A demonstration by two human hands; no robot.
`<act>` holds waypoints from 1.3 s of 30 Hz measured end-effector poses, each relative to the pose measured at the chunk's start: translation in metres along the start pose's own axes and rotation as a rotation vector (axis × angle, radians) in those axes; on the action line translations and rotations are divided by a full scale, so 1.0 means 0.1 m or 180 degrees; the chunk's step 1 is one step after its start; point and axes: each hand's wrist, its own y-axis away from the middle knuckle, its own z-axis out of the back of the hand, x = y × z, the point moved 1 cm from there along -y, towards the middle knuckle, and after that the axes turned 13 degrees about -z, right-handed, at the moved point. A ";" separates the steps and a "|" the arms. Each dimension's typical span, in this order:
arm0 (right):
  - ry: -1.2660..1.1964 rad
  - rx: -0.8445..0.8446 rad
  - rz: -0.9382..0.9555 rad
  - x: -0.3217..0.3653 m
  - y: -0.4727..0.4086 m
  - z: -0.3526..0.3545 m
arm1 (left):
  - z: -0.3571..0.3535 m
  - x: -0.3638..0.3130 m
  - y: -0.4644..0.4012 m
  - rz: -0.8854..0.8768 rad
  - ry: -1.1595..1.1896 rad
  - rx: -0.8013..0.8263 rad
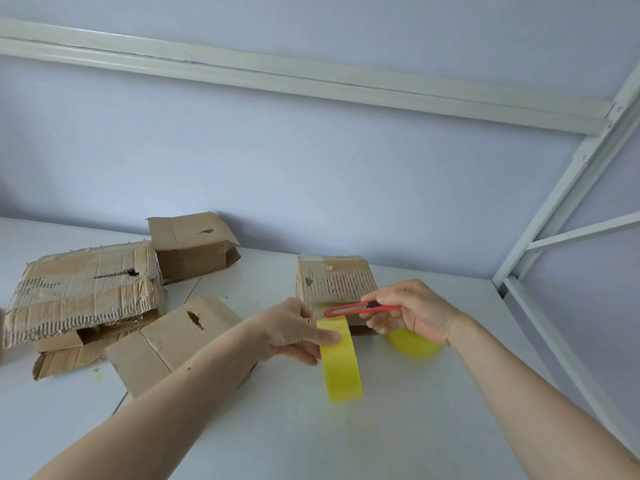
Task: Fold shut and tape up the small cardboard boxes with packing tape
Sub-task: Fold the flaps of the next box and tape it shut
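— Holding what, left hand (294,336)?
— Gripping a yellow packing tape roll (341,358), thumb laid across the top of the outer band, other fingers curled behind. Standing on edge, roll hanging mostly below the grip, lower rim close over the white table (381,438); touching it or not, cannot tell.
— And the right hand (415,315)?
— Pinching a red utility knife (362,309) by the rear of the handle, fingers curled round it. Lying roughly level, nose pointing toward the left hand and ending just above the top of the roll. Blade out or in: too small to tell.
— Anything under that grip?
— Second yellow tape roll (412,342), resting on the table directly beneath the right palm, partly hidden by it.
— Boxes?
— Small torn cardboard box (334,282) right behind both grips, old tape on top, near side ripped to the corrugation. Plain brown box (162,344) beside and partly under the left forearm, a gash in the upper face. Bigger battered box (83,292) farther out beyond the left grip, front flap gaping. Fourth box (194,245) behind that one, against the pale wall (311,174), end flaps hanging loose.
— Beyond the right grip?
— White metal frame (554,216), rising from the table's far corner.
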 end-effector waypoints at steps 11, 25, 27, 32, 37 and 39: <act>0.2472 -0.0178 -0.0309 0.39 -0.01 -0.09 | -0.24 0.13 0.04 -0.0255 0.0797 -0.0507; 0.2701 -0.0848 0.0508 0.40 -0.21 -0.33 | -0.48 0.29 0.13 0.0006 0.0988 -0.1042; 0.2332 -0.0967 0.0747 0.56 -0.22 -0.27 | -0.45 0.20 0.16 -0.0069 0.0886 -0.1006; 0.2922 -0.1196 0.0802 0.75 -0.44 -0.27 | -0.53 0.15 0.23 -0.0252 0.1240 -0.0587; 0.2579 -0.1299 0.1046 1.04 -0.51 -0.14 | -0.37 0.15 0.22 -0.0180 0.1161 -0.0699; 0.2615 -0.1351 0.1020 1.09 -0.62 -0.14 | -0.33 0.14 0.23 -0.0146 0.1258 -0.0653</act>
